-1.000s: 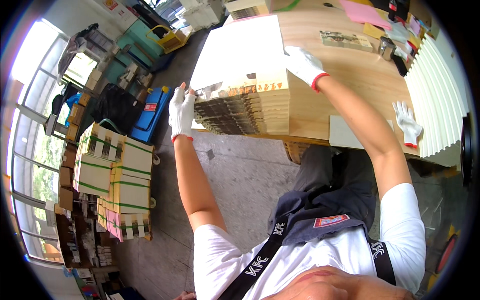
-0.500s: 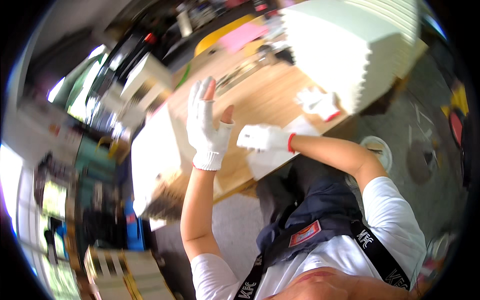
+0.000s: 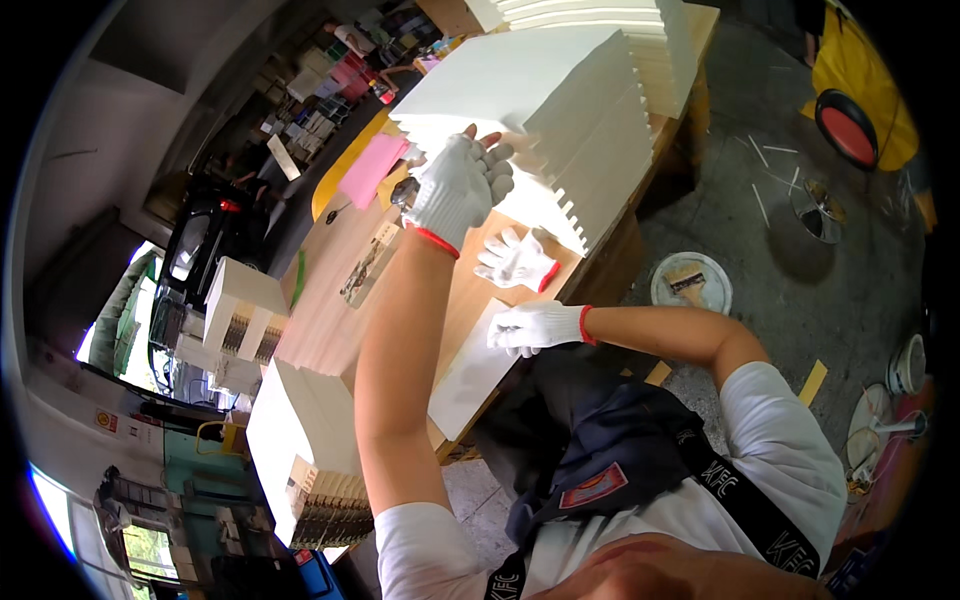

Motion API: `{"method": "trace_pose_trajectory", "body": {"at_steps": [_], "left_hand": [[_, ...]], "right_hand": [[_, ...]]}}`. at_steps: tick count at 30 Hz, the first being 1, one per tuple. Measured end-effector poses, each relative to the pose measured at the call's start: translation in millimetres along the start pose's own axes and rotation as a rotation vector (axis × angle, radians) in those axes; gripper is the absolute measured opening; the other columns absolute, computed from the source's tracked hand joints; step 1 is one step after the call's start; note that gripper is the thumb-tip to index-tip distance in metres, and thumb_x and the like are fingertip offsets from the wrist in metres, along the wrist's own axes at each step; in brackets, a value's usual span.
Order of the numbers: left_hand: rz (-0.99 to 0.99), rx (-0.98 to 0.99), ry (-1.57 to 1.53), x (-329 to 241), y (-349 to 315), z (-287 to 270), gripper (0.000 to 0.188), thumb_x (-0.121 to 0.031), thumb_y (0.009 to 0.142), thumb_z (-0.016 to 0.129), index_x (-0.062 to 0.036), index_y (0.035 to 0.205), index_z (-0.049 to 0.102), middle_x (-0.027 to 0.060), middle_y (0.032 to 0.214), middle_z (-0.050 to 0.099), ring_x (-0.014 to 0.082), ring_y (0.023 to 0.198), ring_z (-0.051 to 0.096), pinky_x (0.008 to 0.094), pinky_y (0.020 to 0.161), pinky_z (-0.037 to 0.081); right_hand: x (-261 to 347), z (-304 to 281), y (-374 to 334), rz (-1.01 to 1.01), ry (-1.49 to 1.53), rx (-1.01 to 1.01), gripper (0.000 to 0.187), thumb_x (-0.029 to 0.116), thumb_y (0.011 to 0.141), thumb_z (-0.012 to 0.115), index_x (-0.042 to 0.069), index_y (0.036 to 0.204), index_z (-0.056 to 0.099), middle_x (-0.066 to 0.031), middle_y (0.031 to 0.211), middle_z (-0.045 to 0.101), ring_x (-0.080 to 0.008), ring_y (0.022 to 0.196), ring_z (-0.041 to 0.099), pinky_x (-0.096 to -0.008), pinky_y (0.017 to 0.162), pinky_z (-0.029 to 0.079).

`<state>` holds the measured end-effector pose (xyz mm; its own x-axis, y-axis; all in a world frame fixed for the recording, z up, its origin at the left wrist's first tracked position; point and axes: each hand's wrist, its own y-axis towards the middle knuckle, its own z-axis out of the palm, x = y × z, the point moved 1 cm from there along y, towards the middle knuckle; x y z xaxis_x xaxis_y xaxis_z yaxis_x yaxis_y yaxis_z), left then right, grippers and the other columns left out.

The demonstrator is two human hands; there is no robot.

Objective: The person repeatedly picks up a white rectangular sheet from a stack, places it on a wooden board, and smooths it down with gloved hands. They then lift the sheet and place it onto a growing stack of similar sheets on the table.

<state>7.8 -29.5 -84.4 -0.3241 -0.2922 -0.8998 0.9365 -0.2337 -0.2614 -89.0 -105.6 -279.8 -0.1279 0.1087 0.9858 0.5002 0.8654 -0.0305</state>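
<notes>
Both my hands wear white knit gloves with red cuffs. My left hand (image 3: 462, 185) is raised over the far part of the table, beside the near side of a tall stack of white sheets (image 3: 520, 75). Its fingers are partly bent and apart, with two bare fingertips showing; whether it touches the stack I cannot tell. My right hand (image 3: 538, 328) is low at the table's near edge, fingers curled down over a white sheet (image 3: 470, 372); what they hold, if anything, is hidden. A loose white glove (image 3: 517, 260) lies between my hands and the stack.
On the wooden table (image 3: 325, 320) lie a printed strip (image 3: 368, 265) and pink paper (image 3: 374, 170). Smaller white stacks (image 3: 300, 420) stand at the left. Right of the table, a brush (image 3: 687, 280) rests on a white bucket (image 3: 720, 290). Another person (image 3: 350, 40) is far back.
My view has turned toward the right. My left hand has gone from upright with spread fingers to reaching forward by the large stack, fingers bent. My right hand stays low, curled.
</notes>
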Motion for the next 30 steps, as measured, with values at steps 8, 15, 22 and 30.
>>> {"method": "trace_pose_trajectory", "body": {"at_steps": [8, 15, 22, 30], "left_hand": [[0.103, -0.069, -0.247, -29.1, 6.2, 21.8, 0.038, -0.031, 0.102, 0.044, 0.0043, 0.114, 0.052, 0.0141, 0.101, 0.062, 0.0247, 0.085, 0.064, 0.0361, 0.072, 0.056], [0.057, -0.048, -0.266, -43.8, 36.6, 31.6, 0.056, -0.042, 0.103, 0.042, 0.0067, 0.128, 0.035, 0.0275, 0.132, 0.045, 0.0423, 0.105, 0.063, 0.0391, 0.085, 0.062], [0.202, -0.059, -0.363, -42.1, 66.6, 26.4, 0.034, -0.003, 0.095, 0.041, 0.0086, 0.126, 0.047, 0.0266, 0.115, 0.061, 0.0273, 0.08, 0.071, 0.0244, 0.06, 0.065], [0.281, -0.026, -0.437, -42.8, 5.9, -54.1, 0.037, 0.001, 0.096, 0.046, 0.0062, 0.132, 0.05, 0.0266, 0.137, 0.05, 0.0091, 0.072, 0.064, 0.0117, 0.048, 0.053]], "right_hand": [[-21.7, -14.4, -20.3, 0.043, 0.092, 0.016, 0.035, 0.035, 0.101, 0.052, 0.005, 0.116, 0.062, -0.0078, 0.089, 0.067, -0.0115, 0.069, 0.06, -0.025, 0.063, 0.051], [-25.1, -18.8, -32.2, 0.115, 0.082, 0.031, 0.032, 0.033, 0.102, 0.05, 0.007, 0.117, 0.06, -0.0056, 0.091, 0.066, -0.0109, 0.073, 0.06, -0.0251, 0.066, 0.052], [-21.0, -19.1, -43.6, 0.102, 0.073, 0.055, 0.033, 0.034, 0.102, 0.051, 0.008, 0.118, 0.062, -0.0064, 0.091, 0.067, -0.0117, 0.073, 0.061, -0.0251, 0.065, 0.052], [5.0, -27.4, -31.4, 0.193, 0.135, 0.013, 0.029, 0.031, 0.103, 0.049, 0.006, 0.112, 0.06, -0.0038, 0.088, 0.065, -0.0103, 0.07, 0.06, -0.0238, 0.063, 0.052]]}}
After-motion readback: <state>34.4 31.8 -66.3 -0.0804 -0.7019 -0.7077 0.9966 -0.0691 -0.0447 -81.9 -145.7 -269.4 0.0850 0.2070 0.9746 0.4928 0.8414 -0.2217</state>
